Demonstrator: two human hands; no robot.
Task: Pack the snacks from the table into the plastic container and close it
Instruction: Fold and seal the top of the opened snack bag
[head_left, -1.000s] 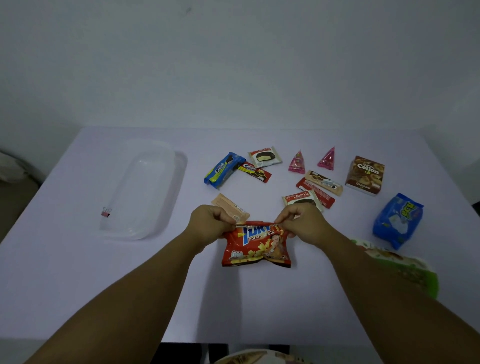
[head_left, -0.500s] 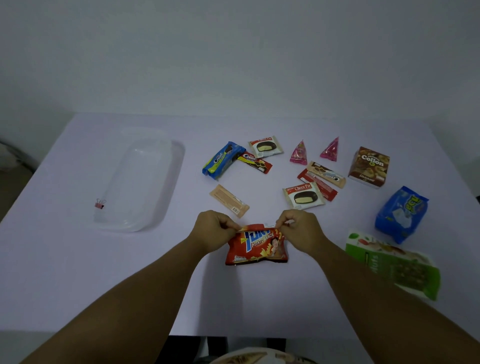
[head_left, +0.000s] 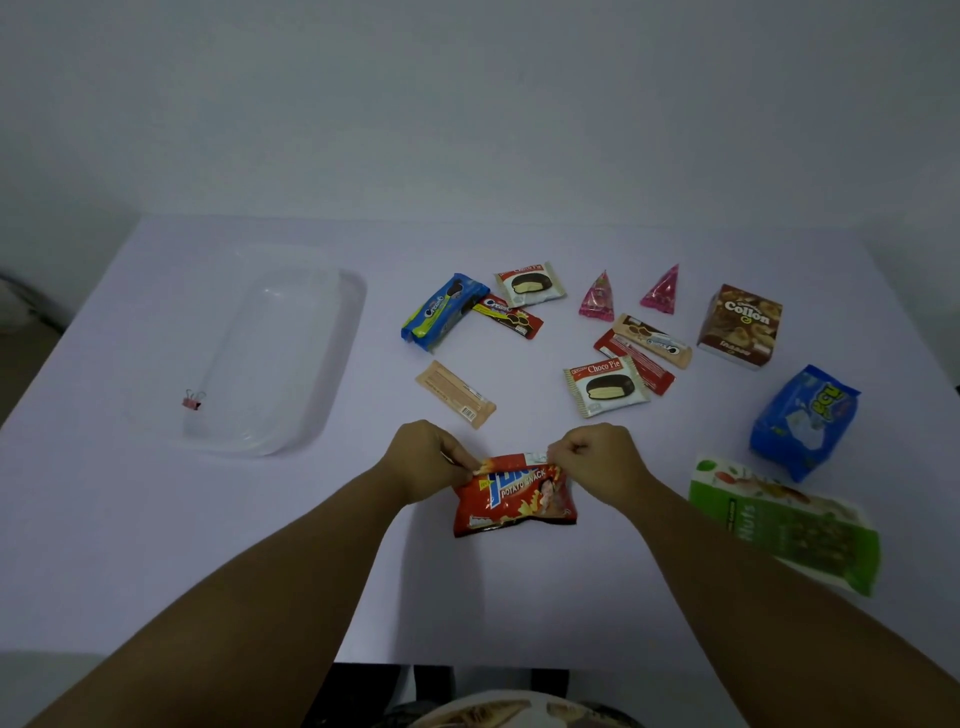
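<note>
both hands pinching red snack bag top edge

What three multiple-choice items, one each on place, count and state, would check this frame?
1. Where is the clear plastic container relative to the snacks?
A. Left of them
B. Right of them
C. Under them

2. How many pink triangular packets lie on the table?
A. One
B. Two
C. Four

3. How is the red potato snack bag held?
A. It lies untouched
B. One hand only holds it
C. Both hands pinch its top edge

Answers: 1 A, it sits at the table's left, holding no snack. 2 B, a second packet lies beside the first. 3 C, the left hand and right hand grip its top corners.
</note>
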